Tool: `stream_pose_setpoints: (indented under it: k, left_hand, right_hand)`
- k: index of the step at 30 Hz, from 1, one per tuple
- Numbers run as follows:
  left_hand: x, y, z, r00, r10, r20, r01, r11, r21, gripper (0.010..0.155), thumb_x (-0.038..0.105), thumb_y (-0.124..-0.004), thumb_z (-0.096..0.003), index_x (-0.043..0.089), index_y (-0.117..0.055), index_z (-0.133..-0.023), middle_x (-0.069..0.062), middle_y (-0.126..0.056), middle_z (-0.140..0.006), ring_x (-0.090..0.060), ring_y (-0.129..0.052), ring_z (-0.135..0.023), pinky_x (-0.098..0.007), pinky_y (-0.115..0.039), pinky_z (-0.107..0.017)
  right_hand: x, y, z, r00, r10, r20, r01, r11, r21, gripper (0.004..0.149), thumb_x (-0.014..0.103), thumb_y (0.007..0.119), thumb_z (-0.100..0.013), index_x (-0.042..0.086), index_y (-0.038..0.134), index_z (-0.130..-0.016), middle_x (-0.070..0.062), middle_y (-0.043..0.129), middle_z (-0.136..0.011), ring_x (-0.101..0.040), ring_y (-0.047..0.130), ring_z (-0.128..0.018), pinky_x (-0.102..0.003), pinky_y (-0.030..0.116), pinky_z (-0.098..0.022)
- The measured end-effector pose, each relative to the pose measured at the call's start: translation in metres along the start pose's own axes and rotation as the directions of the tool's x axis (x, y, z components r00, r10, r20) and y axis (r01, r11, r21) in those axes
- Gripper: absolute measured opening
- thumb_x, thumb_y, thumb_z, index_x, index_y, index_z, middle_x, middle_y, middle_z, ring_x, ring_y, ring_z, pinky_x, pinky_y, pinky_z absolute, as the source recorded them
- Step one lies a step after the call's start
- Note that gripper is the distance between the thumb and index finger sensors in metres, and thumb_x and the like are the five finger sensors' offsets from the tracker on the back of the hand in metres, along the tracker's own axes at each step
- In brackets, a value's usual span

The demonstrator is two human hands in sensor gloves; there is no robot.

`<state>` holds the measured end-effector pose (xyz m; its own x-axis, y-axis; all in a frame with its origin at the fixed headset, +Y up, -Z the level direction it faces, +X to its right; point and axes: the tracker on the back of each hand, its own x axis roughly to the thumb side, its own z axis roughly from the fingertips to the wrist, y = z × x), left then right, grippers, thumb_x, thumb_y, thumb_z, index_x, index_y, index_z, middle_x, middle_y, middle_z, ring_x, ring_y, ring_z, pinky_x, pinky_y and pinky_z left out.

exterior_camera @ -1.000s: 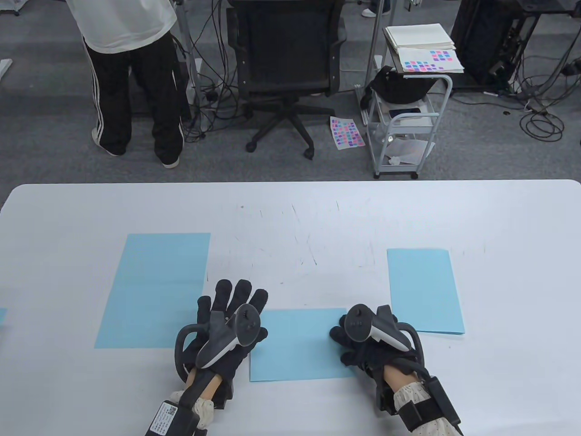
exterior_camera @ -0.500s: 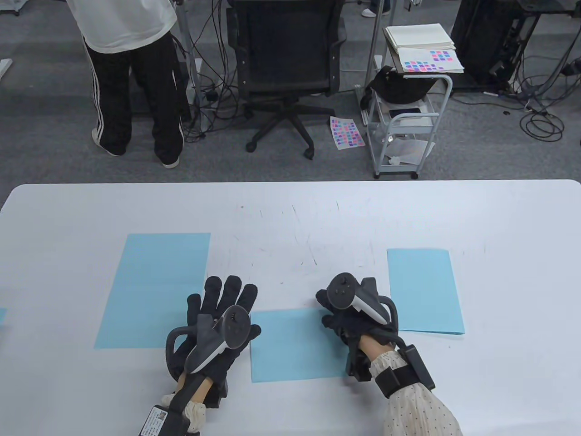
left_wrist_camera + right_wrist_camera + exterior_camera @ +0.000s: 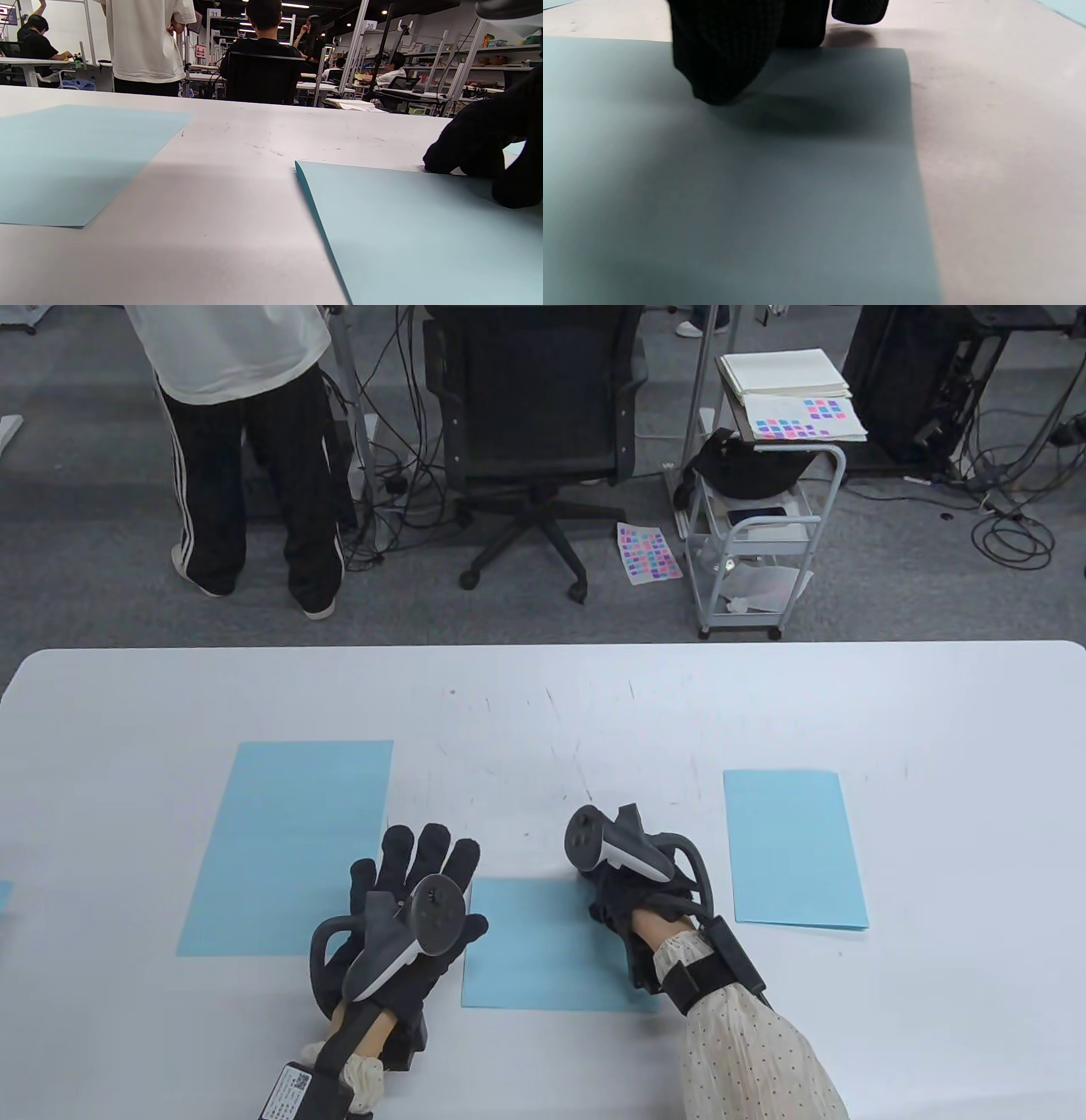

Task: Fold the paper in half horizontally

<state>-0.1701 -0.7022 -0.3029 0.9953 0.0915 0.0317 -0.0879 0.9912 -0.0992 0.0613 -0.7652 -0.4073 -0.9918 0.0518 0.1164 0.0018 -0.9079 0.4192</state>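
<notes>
Folded blue paper [image 3: 543,946] near the middle of the tabletop's [image 3: 543,704] front edge, lying flat, crease side toward the left (seen clearly in the left wrist view [image 3: 424,237]). Left hand [image 3: 407,916] flat on the tabletop just beside the paper's left edge, fingers straight and spread, gripping nothing, thumb tip touching or just over the paper's upper left corner. Right hand [image 3: 624,899] on the paper's upper right corner, fingers [image 3: 721,59] curled down with tips pressing the sheet; no pinch visible, nothing wrapped in the grip. Larger unfolded blue sheet [image 3: 288,848] toward the left edge, partly under the left hand. Another folded blue sheet [image 3: 793,848] toward the right edge, apart from the right hand.
</notes>
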Motion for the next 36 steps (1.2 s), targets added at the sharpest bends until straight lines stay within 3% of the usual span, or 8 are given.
stream_pose_setpoints:
  k: [5,10,13,16,19,23,29,36]
  left_hand:
    - [0.0,0.0,0.001,1.0,0.002,0.001,-0.002,1.0,-0.008,0.079,0.065,-0.063,-0.0346,0.059,-0.023,-0.103,0.022,-0.015,-0.12,-0.02,-0.011,-0.117,-0.057,-0.027,-0.088]
    - [-0.002,0.001,0.001,1.0,0.012,0.0,-0.012,1.0,-0.005,0.079,0.065,-0.063,-0.0345,0.059,-0.023,-0.103,0.022,-0.014,-0.12,-0.02,-0.011,-0.117,-0.057,-0.027,-0.088]
    - [-0.003,0.001,0.001,1.0,0.016,0.001,-0.016,1.0,-0.007,0.079,0.065,-0.063,-0.0346,0.059,-0.023,-0.103,0.022,-0.014,-0.12,-0.02,-0.011,-0.117,-0.057,-0.027,-0.088]
    - [-0.003,0.001,0.001,1.0,0.014,0.001,-0.014,1.0,-0.01,0.079,0.065,-0.063,-0.0345,0.059,-0.023,-0.103,0.022,-0.015,-0.12,-0.02,-0.011,-0.117,-0.057,-0.027,-0.088]
    - [-0.003,0.001,0.001,1.0,0.016,0.0,-0.016,1.0,-0.011,0.079,0.065,-0.063,-0.0345,0.059,-0.024,-0.103,0.022,-0.015,-0.12,-0.02,-0.011,-0.117,-0.057,-0.027,-0.088]
    - [-0.005,0.001,0.001,1.0,0.021,-0.004,-0.021,1.0,-0.013,0.079,0.065,-0.063,-0.0346,0.059,-0.024,-0.103,0.022,-0.015,-0.12,-0.02,-0.012,-0.117,-0.057,-0.027,-0.088]
    - [-0.006,0.001,0.001,1.0,0.023,-0.01,-0.024,1.0,-0.018,0.079,0.065,-0.063,-0.0346,0.059,-0.024,-0.103,0.021,-0.015,-0.12,-0.02,-0.012,-0.117,-0.057,-0.027,-0.088]
    - [-0.009,0.001,0.001,0.999,0.031,-0.018,-0.031,0.999,-0.018,0.079,0.065,-0.063,-0.0345,0.059,-0.024,-0.103,0.022,-0.015,-0.12,-0.02,-0.012,-0.117,-0.057,-0.027,-0.088]
  right_hand:
    - [-0.001,0.0,0.0,1.0,-0.011,-0.019,0.012,1.0,0.016,0.057,0.027,0.085,-0.04,0.025,0.061,-0.091,-0.001,0.064,-0.085,-0.038,0.036,-0.104,-0.069,0.021,-0.073]
    - [-0.004,0.001,0.002,0.999,-0.031,-0.035,0.032,0.999,0.041,0.056,0.029,0.084,-0.042,0.031,0.051,-0.087,0.0,0.052,-0.094,-0.039,0.026,-0.104,-0.068,0.02,-0.073]
    - [-0.007,0.002,0.003,0.998,-0.052,-0.038,0.053,0.998,0.023,0.057,0.03,0.083,-0.042,0.036,0.048,-0.087,0.003,0.065,-0.087,-0.041,0.039,-0.103,-0.067,0.023,-0.073]
    - [-0.011,-0.002,0.005,0.997,-0.065,-0.033,0.064,0.997,-0.043,0.066,0.028,0.083,-0.042,0.034,0.051,-0.099,0.006,0.077,-0.075,-0.037,0.05,-0.1,-0.065,0.028,-0.074]
    - [-0.019,-0.006,0.009,0.991,-0.131,-0.016,0.129,0.989,-0.067,0.048,0.029,0.08,-0.042,0.033,0.073,-0.09,0.006,0.082,-0.072,-0.033,0.058,-0.097,-0.061,0.032,-0.075]
    - [-0.038,-0.013,0.017,0.968,-0.251,-0.002,0.251,0.966,-0.062,0.043,0.031,0.072,-0.044,0.033,0.079,-0.086,0.005,0.088,-0.068,-0.03,0.067,-0.092,-0.057,0.04,-0.074]
    - [-0.085,-0.026,0.034,0.849,-0.527,-0.025,0.52,0.845,-0.125,0.041,0.029,0.07,-0.044,0.026,0.082,-0.084,0.003,0.092,-0.061,-0.03,0.075,-0.087,-0.057,0.048,-0.072]
    - [-0.144,-0.038,0.056,0.677,-0.729,-0.098,0.669,0.666,-0.33,0.041,0.028,0.07,-0.045,0.02,0.081,-0.084,0.001,0.092,-0.059,-0.031,0.078,-0.083,-0.058,0.051,-0.07]
